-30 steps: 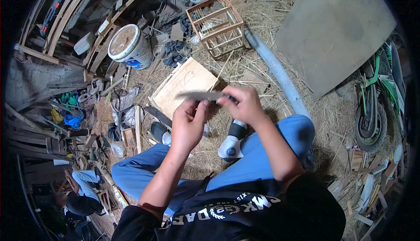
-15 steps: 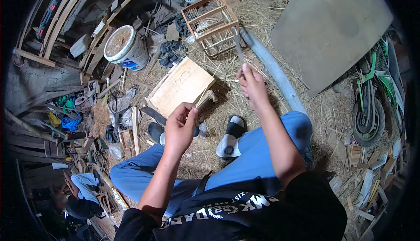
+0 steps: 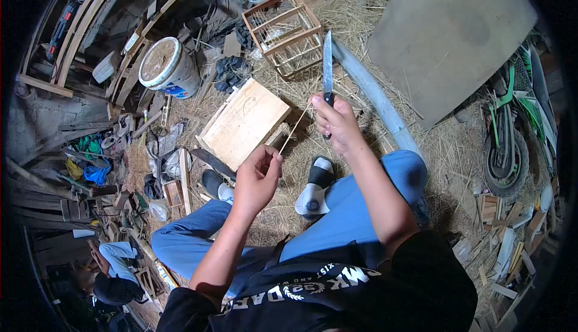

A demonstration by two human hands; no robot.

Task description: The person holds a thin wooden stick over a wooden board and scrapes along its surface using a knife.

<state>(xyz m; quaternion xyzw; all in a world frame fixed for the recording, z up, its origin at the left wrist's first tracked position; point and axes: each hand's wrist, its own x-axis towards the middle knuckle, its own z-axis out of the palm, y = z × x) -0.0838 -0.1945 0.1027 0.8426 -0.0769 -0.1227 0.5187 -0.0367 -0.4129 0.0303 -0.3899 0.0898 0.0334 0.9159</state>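
In my left hand (image 3: 259, 178), a thin bamboo-like stick (image 3: 294, 130) is pinched between thumb and fingers, slanting up and to the right. My right hand (image 3: 338, 124) grips a knife (image 3: 327, 64) by its dark handle, blade pointing up and away from me. The stick's far end reaches close to the right hand's thumb; whether they touch I cannot tell. Just beyond my left hand stands a pale wooden block (image 3: 247, 124) with a flat top.
A small wooden cage with thin bars (image 3: 283, 49) stands on the straw-covered floor. Left of it is a white bucket (image 3: 188, 76). A grey pipe (image 3: 376, 100) and a large board (image 3: 448, 43) lie right. Another person (image 3: 114, 278) sits at lower left.
My right hand has moved slightly left and the knife now points upright with its blade in plain view. The stick in my left hand now shows clearly, angled toward the right hand.
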